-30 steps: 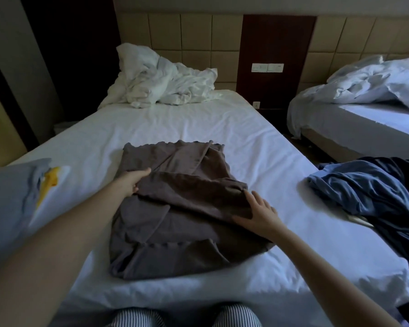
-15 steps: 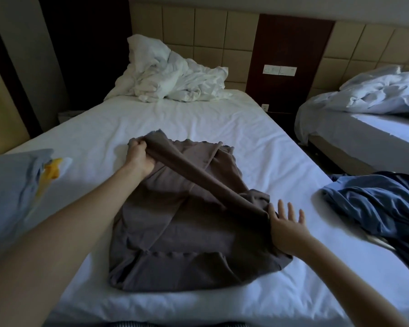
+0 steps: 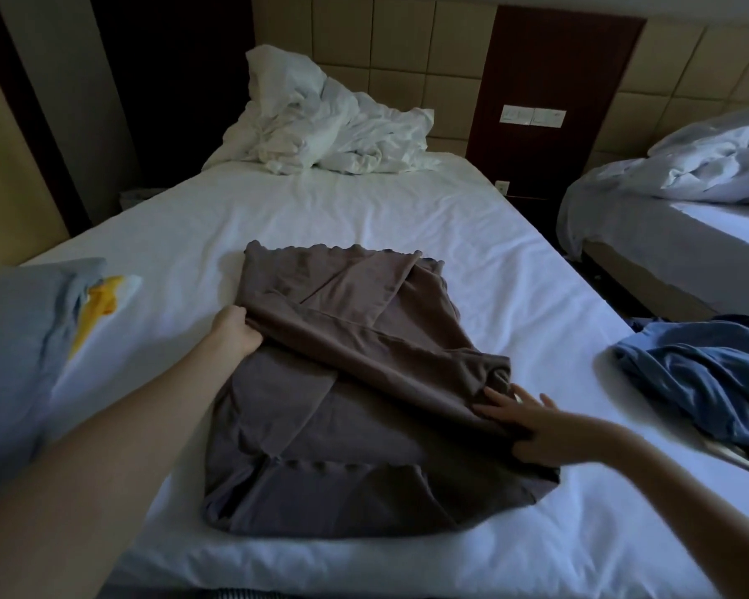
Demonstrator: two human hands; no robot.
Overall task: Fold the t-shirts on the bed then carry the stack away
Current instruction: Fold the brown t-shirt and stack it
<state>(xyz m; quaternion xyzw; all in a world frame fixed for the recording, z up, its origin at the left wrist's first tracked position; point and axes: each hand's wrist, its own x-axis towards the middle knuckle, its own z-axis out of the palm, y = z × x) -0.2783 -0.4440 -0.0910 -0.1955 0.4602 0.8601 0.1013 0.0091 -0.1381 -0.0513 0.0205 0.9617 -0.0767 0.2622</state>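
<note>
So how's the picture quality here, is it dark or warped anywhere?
In the head view the room is dim, with corners falling to near black; the white bed sheet is brightest. The brown t-shirt reads murky, folds still visible. Wide-angle bending curves the wall panels and bed edges. The right hand looks slightly soft; the left hand is sharper.

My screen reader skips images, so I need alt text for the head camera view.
Two bare hands fold a brown t-shirt on a white bed: left hand grips a fold, right hand presses flat. A blue garment lies right, crumpled white bedding at the head.
</note>
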